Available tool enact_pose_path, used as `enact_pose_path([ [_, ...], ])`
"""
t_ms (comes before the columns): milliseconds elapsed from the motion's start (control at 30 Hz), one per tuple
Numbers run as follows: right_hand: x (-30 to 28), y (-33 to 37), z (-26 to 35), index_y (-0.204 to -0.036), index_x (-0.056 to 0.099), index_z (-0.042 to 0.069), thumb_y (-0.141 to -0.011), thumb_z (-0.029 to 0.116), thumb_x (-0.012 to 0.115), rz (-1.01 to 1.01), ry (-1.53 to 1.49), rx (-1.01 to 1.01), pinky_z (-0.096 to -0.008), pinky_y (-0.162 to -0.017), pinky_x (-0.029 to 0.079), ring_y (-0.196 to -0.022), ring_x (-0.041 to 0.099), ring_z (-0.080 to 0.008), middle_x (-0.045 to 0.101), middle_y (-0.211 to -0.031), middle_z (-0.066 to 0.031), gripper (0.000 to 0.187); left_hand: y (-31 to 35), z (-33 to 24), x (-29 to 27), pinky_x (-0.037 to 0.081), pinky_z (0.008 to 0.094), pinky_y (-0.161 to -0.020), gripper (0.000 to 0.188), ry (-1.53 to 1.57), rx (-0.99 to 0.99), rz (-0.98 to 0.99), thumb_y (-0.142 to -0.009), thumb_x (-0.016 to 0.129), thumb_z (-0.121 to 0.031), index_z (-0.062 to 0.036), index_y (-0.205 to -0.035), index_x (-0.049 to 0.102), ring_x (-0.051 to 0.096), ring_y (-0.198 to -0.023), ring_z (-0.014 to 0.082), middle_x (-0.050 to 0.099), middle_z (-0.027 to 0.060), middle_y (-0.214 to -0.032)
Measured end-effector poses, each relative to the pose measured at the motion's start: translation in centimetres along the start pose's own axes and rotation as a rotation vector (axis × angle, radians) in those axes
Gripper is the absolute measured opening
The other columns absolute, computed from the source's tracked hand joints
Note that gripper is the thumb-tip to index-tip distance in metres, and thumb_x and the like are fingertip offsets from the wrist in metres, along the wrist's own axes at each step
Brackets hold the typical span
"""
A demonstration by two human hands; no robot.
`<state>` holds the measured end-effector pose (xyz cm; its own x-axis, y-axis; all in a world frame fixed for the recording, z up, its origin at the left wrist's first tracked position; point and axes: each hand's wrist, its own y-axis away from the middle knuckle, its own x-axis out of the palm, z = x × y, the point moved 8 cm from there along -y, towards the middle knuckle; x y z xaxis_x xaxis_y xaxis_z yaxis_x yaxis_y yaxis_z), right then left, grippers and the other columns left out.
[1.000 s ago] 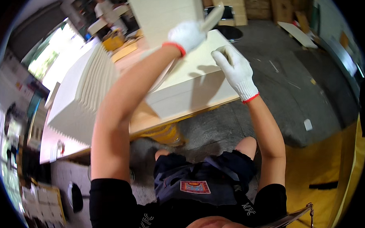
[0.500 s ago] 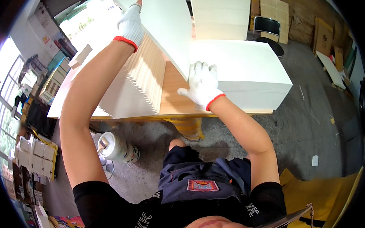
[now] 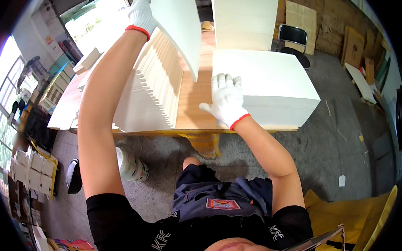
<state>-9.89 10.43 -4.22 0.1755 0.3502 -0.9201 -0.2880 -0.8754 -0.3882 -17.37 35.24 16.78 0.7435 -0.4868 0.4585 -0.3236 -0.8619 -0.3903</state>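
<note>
My left hand, in a white knit glove with red cuff, reaches high at the far left and grips the edge of a large white sheet. The sheet is raised and bends a little, its lower corner just above the wooden tabletop. My right hand, gloved alike, lies with fingers stretched on the left edge of a thick stack of white sheets. Left of the bare wood strip stands a staggered stack of pale-edged boards, partly behind my left arm.
Behind the right stack another tall white stack stands. A black chair is at the back right. Below the table's front edge sits a white bucket, partly hidden by my arm. Wrapped yellow material lies at the lower right.
The white sheet has swung left and up, away from the right stack, and now bends. My right hand has stayed at the stack's edge. The view has shifted slightly.
</note>
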Motion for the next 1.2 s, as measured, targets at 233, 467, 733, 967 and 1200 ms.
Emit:
enact_pose_path([
  [233,-13.0,0.5,-4.8,-0.151,0.038,0.002,-0.087,0.048,0.068,-0.869,-0.341,-0.159,-0.0442,-0.097,0.049,-0.116,0.059,-0.0385,0.054,-0.133,-0.0236,0.085,1.2,-0.5,4.5,0.050,0.0453,-0.102,0.042,0.523,-0.032,0.322,-0.101,0.055,-0.029,-0.0038,-0.134,0.051,0.060,-0.118,0.0327,0.056,0.0177,-0.135],
  [467,-17.6,0.0,-8.6,-0.148,0.048,0.013,-0.096,0.011,0.062,-0.903,-0.171,-0.110,-0.0304,-0.056,0.052,-0.067,0.067,-0.0190,0.072,-0.100,-0.0124,0.054,8.8,-5.0,12.3,0.053,0.0385,-0.088,0.024,0.496,0.198,0.384,-0.104,0.052,-0.016,-0.0041,-0.123,0.060,0.061,-0.105,0.0254,0.064,0.0104,-0.113],
  [733,-19.6,-2.9,-12.2,-0.145,0.045,-0.007,-0.099,0.011,0.058,-0.825,-1.421,-0.011,-0.0289,-0.106,0.044,-0.126,0.057,-0.0214,0.055,-0.142,-0.0171,0.051,9.3,-13.9,1.9,0.046,0.0425,-0.108,0.070,-1.350,0.899,0.522,-0.096,0.064,-0.043,-0.0115,-0.153,0.038,0.052,-0.132,0.0322,0.049,0.0219,-0.146],
  [967,-17.2,-11.1,-1.0,-0.137,0.053,-0.007,-0.096,0.010,0.063,-0.441,-1.816,0.123,-0.0285,-0.105,0.046,-0.128,0.056,-0.0225,0.056,-0.141,-0.0182,0.044,10.2,-15.6,-11.2,0.058,0.0202,-0.061,0.059,-0.736,0.198,0.178,-0.098,0.067,-0.020,-0.0092,-0.150,0.041,0.068,-0.070,0.0118,0.068,0.0113,-0.103],
  [1200,-10.3,-19.0,7.4,-0.121,0.064,-0.004,-0.088,0.018,0.077,-0.017,-1.744,-0.050,-0.0268,-0.086,0.050,-0.100,0.065,-0.0166,0.071,-0.110,-0.0120,0.041,6.6,-16.7,-21.9,0.048,0.0274,-0.061,0.041,-1.216,0.001,-0.121,-0.096,0.067,-0.019,-0.0099,-0.135,0.058,0.055,-0.065,0.0110,0.066,0.0081,-0.085],
])
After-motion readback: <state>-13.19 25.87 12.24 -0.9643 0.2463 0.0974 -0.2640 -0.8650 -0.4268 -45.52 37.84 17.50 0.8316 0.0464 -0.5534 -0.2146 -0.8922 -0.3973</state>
